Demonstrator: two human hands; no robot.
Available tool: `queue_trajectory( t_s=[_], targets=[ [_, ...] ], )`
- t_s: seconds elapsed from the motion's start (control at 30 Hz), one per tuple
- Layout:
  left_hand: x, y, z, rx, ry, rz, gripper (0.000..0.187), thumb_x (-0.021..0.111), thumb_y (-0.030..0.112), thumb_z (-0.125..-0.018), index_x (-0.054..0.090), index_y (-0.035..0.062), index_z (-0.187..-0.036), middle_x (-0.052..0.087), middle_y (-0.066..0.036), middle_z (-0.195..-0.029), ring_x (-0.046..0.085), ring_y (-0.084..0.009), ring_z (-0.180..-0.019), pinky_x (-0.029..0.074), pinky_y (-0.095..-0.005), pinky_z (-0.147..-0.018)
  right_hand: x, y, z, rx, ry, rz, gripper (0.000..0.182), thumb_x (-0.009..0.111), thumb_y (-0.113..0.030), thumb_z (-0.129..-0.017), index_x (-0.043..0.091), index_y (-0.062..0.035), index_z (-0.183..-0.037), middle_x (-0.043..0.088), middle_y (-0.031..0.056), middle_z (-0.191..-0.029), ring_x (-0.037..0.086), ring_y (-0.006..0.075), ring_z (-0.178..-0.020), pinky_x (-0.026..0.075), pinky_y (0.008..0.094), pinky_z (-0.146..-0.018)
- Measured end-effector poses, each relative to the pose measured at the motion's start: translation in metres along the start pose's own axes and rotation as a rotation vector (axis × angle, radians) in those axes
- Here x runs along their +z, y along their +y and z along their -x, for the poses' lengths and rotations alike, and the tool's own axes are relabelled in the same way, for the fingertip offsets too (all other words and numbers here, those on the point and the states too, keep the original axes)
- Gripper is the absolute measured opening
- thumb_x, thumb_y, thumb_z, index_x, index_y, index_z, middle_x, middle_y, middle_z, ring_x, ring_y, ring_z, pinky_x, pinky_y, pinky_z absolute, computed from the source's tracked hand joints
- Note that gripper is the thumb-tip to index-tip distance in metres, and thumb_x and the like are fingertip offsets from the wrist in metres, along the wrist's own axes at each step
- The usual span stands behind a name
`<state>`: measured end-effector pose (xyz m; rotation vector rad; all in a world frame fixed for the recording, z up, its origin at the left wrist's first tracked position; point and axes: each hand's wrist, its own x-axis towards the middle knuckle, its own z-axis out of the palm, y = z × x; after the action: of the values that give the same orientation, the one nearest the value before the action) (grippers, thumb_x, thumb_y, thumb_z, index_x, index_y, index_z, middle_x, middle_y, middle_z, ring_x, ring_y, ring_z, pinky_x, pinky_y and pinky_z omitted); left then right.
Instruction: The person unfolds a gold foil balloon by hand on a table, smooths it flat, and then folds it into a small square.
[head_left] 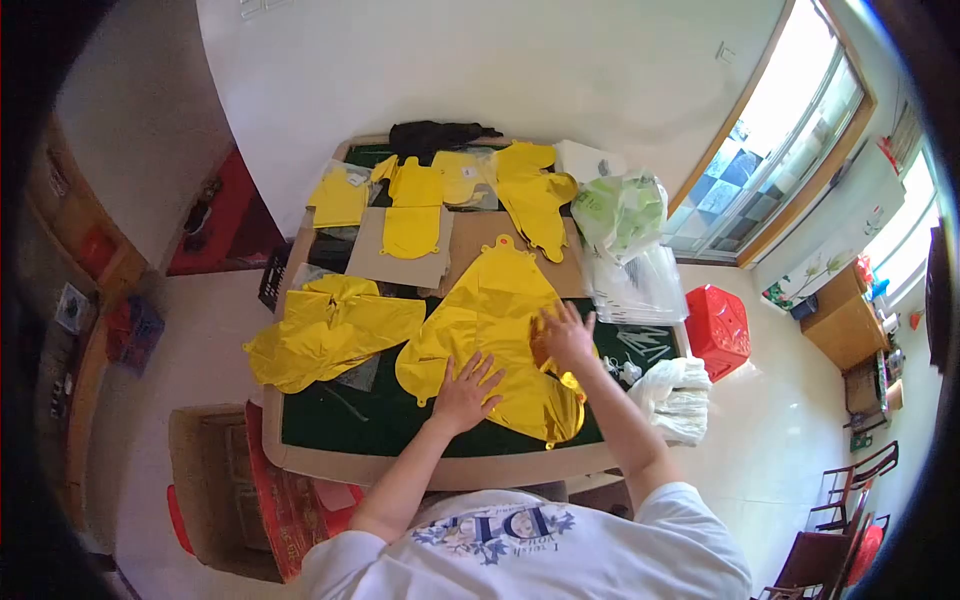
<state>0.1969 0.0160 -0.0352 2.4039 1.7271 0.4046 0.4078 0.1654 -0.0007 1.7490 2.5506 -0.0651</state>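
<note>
Left hand: the left hand point(466, 388) lies flat, fingers spread, pressing on the lower part of the big yellow foil balloon point(490, 320), gripping nothing.
Right hand: the right hand point(566, 336) is open too, palm down on the balloon's right edge.
Balloon: spread flat on the green table mat point(330, 415), near the table's front edge, directly ahead of the person.
Left of it: a crumpled heap of yellow foil point(325, 330), possibly several pieces.
Far side: more yellow shapes point(415, 205) on cardboard.
Right: clear plastic bags point(635, 275); white cloth point(675, 395).
</note>
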Motion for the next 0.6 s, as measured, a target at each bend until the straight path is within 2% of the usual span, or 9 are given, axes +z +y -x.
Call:
queue_trajectory(
  t_s=[0.13,0.2,0.23,0.3,0.37,0.43,0.47,0.5,0.6],
  targets=[
    [-0.002,-0.001,-0.001,0.004,-0.007,0.045,0.051,0.047,0.046,-0.093,0.043,0.0265,-0.14,0.031,-0.005,-0.152,0.023,-0.0242,-0.142,0.011,-0.0602,-0.112,-0.011,0.041,0.021,0.202,-0.054,0.092,0.043,0.054,-0.029,-0.089,0.053,-0.0212,-0.131,0.036,0.0095,-0.148,0.03,0.0269,-0.139,0.018,0.0624,-0.109],
    [-0.002,-0.001,0.001,0.012,0.029,0.027,0.051,0.05,0.044,-0.092,0.044,0.0259,-0.139,0.032,-0.005,-0.151,0.024,-0.0245,-0.142,0.012,-0.06,-0.112,-0.001,0.046,0.034,-0.01,0.258,-0.07,0.04,0.055,-0.024,-0.088,0.055,-0.0208,-0.128,0.039,0.011,-0.145,0.031,0.0249,-0.138,0.021,0.0543,-0.112],
    [0.0,0.0,0.003,0.012,0.017,0.036,0.051,0.05,0.044,-0.092,0.044,0.0259,-0.139,0.032,-0.005,-0.151,0.024,-0.0245,-0.142,0.012,-0.06,-0.112,-0.013,0.031,0.046,-0.113,0.235,-0.108,0.039,0.056,-0.021,-0.088,0.056,-0.0175,-0.127,0.042,0.0116,-0.143,0.035,0.025,-0.136,0.025,0.0488,-0.112],
    [-0.001,-0.002,0.001,0.017,0.04,0.034,0.051,0.052,0.043,-0.091,0.045,0.0253,-0.139,0.033,-0.006,-0.151,0.025,-0.0247,-0.141,0.013,-0.0595,-0.112,-0.002,0.017,0.064,-0.275,0.235,-0.233,0.041,0.059,-0.017,-0.087,0.055,-0.0125,-0.127,0.042,0.0132,-0.142,0.039,0.0306,-0.132,0.027,0.0516,-0.109],
    [-0.001,-0.002,0.0,0.018,0.044,0.035,0.051,0.052,0.043,-0.091,0.045,0.0252,-0.139,0.033,-0.005,-0.15,0.025,-0.0246,-0.141,0.013,-0.0592,-0.112,-0.005,0.016,0.075,-0.226,0.265,-0.187,0.044,0.059,-0.015,-0.088,0.052,-0.0125,-0.131,0.045,0.0145,-0.14,0.042,0.033,-0.128,0.032,0.0483,-0.106],
    [-0.001,-0.002,0.001,0.018,0.042,0.039,0.051,0.052,0.043,-0.091,0.045,0.0252,-0.139,0.033,-0.005,-0.15,0.025,-0.0246,-0.141,0.012,-0.059,-0.112,0.0,0.037,0.08,0.142,0.363,-0.636,0.049,0.059,-0.013,-0.088,0.046,-0.0128,-0.135,0.049,0.0179,-0.134,0.046,0.035,-0.123,0.035,0.0424,-0.105],
    [-0.001,-0.002,0.0,0.013,0.045,0.041,0.051,0.052,0.043,-0.091,0.045,0.0251,-0.138,0.033,-0.005,-0.15,0.026,-0.0246,-0.141,0.012,-0.059,-0.112,0.015,0.054,0.079,0.203,0.413,-0.555,0.053,0.06,-0.011,-0.088,0.042,-0.0087,-0.137,0.057,0.0199,-0.121,0.055,0.036,-0.112,0.044,0.0385,-0.096],
    [0.0,-0.001,0.0,0.01,0.045,0.043,0.051,0.052,0.044,-0.091,0.045,0.025,-0.138,0.033,-0.005,-0.15,0.026,-0.0246,-0.141,0.012,-0.059,-0.113,0.01,0.061,0.081,0.343,0.264,-0.707,0.054,0.061,-0.015,-0.089,0.04,-0.0077,-0.139,0.065,0.0149,-0.104,0.063,0.0281,-0.094,0.05,0.0344,-0.081],
    [0.0,-0.001,0.0,0.005,0.053,0.056,0.051,0.052,0.044,-0.091,0.046,0.0249,-0.138,0.034,-0.005,-0.15,0.027,-0.0248,-0.141,0.012,-0.059,-0.113,0.003,0.076,0.083,0.391,0.129,-0.825,0.058,0.065,-0.017,-0.087,0.038,-0.0099,-0.139,0.063,0.0159,-0.09,0.061,0.0264,-0.075,0.051,0.035,-0.071]
  ],
)
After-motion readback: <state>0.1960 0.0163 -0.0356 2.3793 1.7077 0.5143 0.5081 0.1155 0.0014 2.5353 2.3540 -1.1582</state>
